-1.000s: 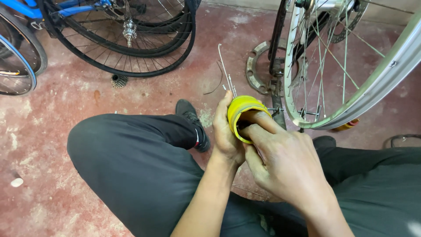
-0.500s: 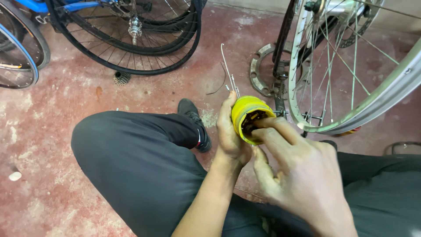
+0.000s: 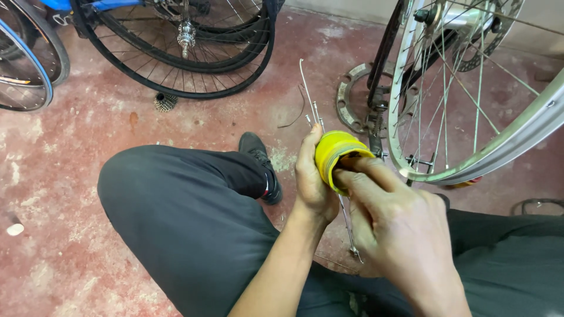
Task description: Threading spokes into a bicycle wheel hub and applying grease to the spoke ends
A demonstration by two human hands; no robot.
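Both hands work one yellow cup (image 3: pixel 338 154): left hand (image 3: pixel 311 176) grips it, right hand (image 3: pixel 393 229) pinches its rim.

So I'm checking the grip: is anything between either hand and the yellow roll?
Nothing visible. The left hand wraps the yellow tape roll directly, and the right hand has its fingers on the roll's open end.
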